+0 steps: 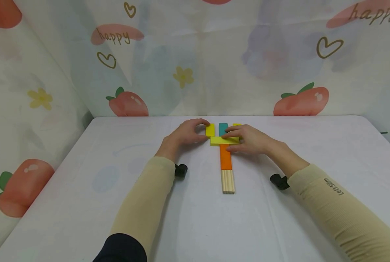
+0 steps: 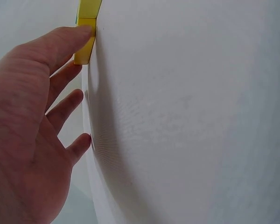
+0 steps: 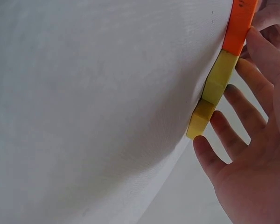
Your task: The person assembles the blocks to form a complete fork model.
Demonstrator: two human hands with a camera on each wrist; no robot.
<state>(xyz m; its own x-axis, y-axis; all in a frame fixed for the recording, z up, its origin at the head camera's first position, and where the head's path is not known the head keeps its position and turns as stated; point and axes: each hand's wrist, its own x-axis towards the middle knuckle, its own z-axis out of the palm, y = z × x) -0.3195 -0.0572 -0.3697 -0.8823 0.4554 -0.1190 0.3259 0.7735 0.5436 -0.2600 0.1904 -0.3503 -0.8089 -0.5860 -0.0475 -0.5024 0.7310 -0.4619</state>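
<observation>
Flat blocks form a figure on the white tabletop. My left hand [image 1: 188, 131] pinches the upper-left yellow block [image 1: 210, 130] between thumb and index finger, while its other fingers spread apart in the left wrist view. A yellow-green block [image 1: 216, 141] lies crosswise below it. My right hand [image 1: 250, 140] rests at the crosspiece's right end, fingers extended and spread in the right wrist view, thumb by the orange block [image 1: 225, 158]. Between the hands stands a teal block [image 1: 223, 129]. Another yellow block [image 1: 237, 124] is mostly hidden behind the right fingers.
Below the orange block lies a ribbed, plain wood piece [image 1: 227, 182]. The white table [image 1: 93, 218] ends at a patterned backdrop [image 1: 208, 87]. Black wrist-worn devices [image 1: 181, 171] sit under both wrists.
</observation>
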